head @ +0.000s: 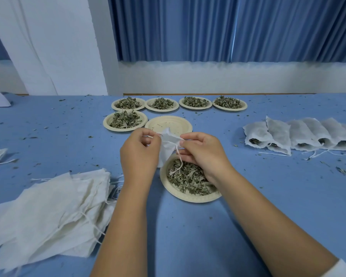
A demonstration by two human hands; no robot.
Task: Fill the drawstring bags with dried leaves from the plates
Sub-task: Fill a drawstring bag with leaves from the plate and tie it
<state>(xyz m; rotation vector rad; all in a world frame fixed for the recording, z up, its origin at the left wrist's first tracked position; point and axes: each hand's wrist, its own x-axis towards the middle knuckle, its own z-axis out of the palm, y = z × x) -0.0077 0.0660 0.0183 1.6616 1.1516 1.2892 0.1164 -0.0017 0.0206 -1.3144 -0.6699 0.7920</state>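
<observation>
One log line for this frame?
phase: opening bag | left hand: pinches bag | right hand: pinches bag | bag: over far rim of near plate

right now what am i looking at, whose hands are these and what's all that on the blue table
This is one picture from a camera worn on a person's head, looking down at their own bare hands; there is no machine. The left hand and right hand both pinch a small white drawstring bag above a plate of dried leaves. On the blue table lie five more full plates, one nearly empty plate, a pile of empty bags at the left and a row of filled bags at the right.
</observation>
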